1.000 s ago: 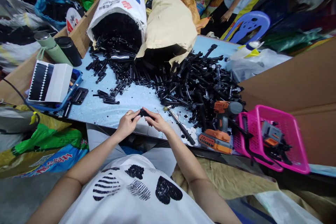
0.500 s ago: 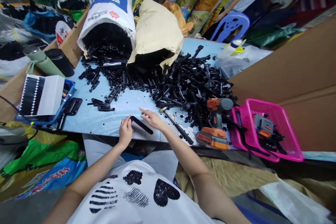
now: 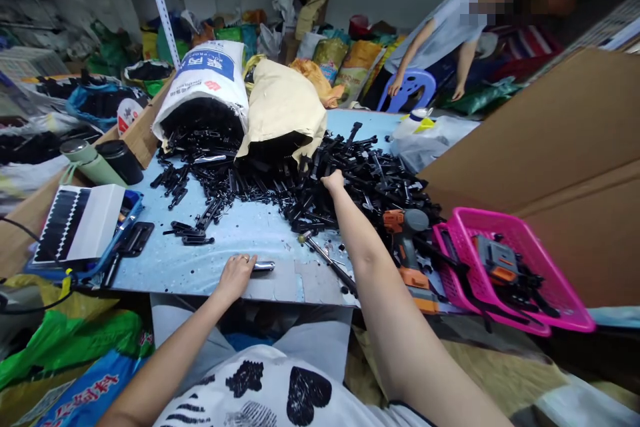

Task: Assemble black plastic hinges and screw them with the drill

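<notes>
My left hand [image 3: 239, 275] is closed around a narrow bar-shaped part [image 3: 263, 266] near the table's front edge. The part's glossy end sticks out to the right of the fingers; the rest is under the hand. My right hand [image 3: 333, 180] is stretched out to the heap of black plastic parts [image 3: 370, 167], its fingers curled in among them. Whatever they grip is hidden. A hammer [image 3: 327, 260] with a brass-coloured head lies between my hands, partly behind my right forearm. Just right of that forearm stands an orange and grey cordless drill [image 3: 407, 247].
A white sack [image 3: 210, 73] and a beige sack [image 3: 285, 100] lie with their mouths toward the heap. Pink baskets [image 3: 530, 247] stand at right beside a cardboard sheet [image 3: 540, 140]. At left are a blue tray [image 3: 133, 203] and a green flask [image 3: 93, 163]. Another person [image 3: 430, 33] is behind the table.
My right hand has moved away from the bar, forward and right into the heap. My left hand keeps the bar, now lower and turned. The view has tilted up, showing more of the other person.
</notes>
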